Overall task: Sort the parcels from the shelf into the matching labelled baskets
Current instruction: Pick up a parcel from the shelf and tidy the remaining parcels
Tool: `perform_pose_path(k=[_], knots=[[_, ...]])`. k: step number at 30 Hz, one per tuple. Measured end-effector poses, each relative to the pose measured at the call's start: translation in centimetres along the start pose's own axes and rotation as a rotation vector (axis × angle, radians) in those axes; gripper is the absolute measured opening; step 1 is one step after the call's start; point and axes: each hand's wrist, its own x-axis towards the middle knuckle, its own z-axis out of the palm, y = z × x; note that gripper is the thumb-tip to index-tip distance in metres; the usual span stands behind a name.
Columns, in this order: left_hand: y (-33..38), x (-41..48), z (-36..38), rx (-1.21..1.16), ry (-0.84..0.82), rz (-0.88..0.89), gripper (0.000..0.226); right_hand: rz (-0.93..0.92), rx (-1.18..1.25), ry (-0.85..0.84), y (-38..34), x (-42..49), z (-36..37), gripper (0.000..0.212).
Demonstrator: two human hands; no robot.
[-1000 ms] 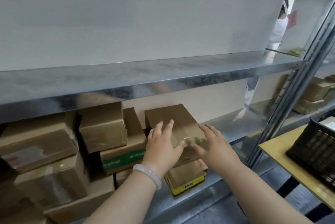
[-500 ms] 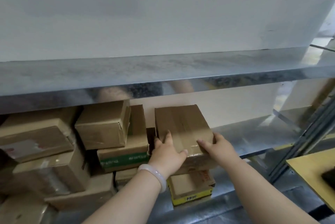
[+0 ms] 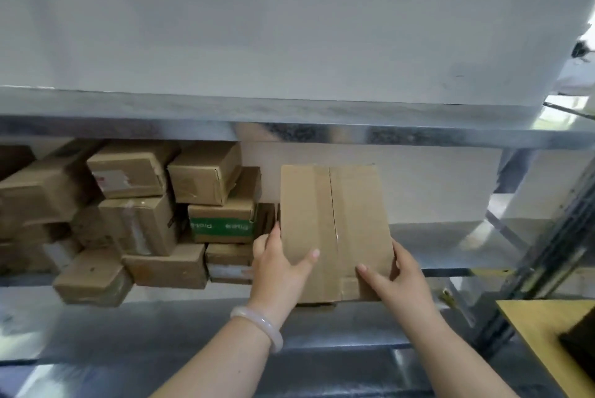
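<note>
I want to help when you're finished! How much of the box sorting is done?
Hard to say what's done: no basket's inside shows here. In hand: the left hand and right hand grip one taped parcel at the shelf. Left: that parcel needs its basket, and a pile of parcels waits on the shelf.

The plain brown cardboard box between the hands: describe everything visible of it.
The plain brown cardboard box is rectangular, flaps closed, a taped seam running lengthwise down the broad face turned to the camera; no label shows there. It is in front of the grey metal shelf, right of the stacked cardboard parcels. The left hand grips its lower left edge, the right hand its lower right edge, thumbs on the face.
</note>
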Motion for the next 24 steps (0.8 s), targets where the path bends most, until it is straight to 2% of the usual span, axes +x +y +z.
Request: perform_pose_path(k=[3,6,8,11,12,15,16,17,19,20,22,24], knots=[[-0.6,-3.9,-0.9,-0.097,0.09,0.045,0.081,-0.045,-0.025,-0.024,-0.4,-2.5,-0.7,0.071],[-1.6,-7.2,-2.6,-0.193,0.182,0.026,0.08,-0.1,0.037,-0.117,-1.0,-4.7,0.0,0.075],[-2.4,-9.0,-4.3,-0.197,0.251,0.006,0.084,-0.105,0.131,-0.215,-1.7,-5.9,1.0,0.063],[-3.6,-11.3,-7.9,-0.133,0.293,-0.037,0.09,-0.003,0.261,-0.283,-4.1,-6.8,3.2,0.019],[-4.0,-12.0,-9.3,-0.13,0.301,-0.047,0.087,0.067,0.322,-0.314,-5.2,-6.9,3.9,0.02],[-4.7,-14.2,-13.3,-0.251,0.333,-0.051,0.058,0.278,0.439,-0.485,-8.1,-7.3,5.8,0.068],[-4.8,-15.0,-14.5,-0.333,0.349,-0.07,0.046,0.306,0.439,-0.549,-8.9,-7.6,6.3,0.076],[-4.8,-15.9,-15.7,-0.412,0.364,-0.079,0.05,0.311,0.426,-0.603,-9.6,-8.0,6.9,0.075],[-5.4,-17.2,-17.9,-0.558,0.375,-0.089,0.079,0.281,0.392,-0.67,-10.6,-9.0,8.6,0.065],[-5.7,-17.7,-18.9,-0.628,0.375,-0.1,0.087,0.258,0.378,-0.692,-11.0,-9.3,9.5,0.061],[-6.5,-18.4,-21.3,-0.747,0.384,-0.113,0.077,0.215,0.366,-0.732,-11.6,-9.9,12.0,0.062],[-7.4,-19.3,-24.0,-0.811,0.376,-0.122,0.066,0.186,0.356,-0.787,-12.2,-10.9,14.9,0.075]])
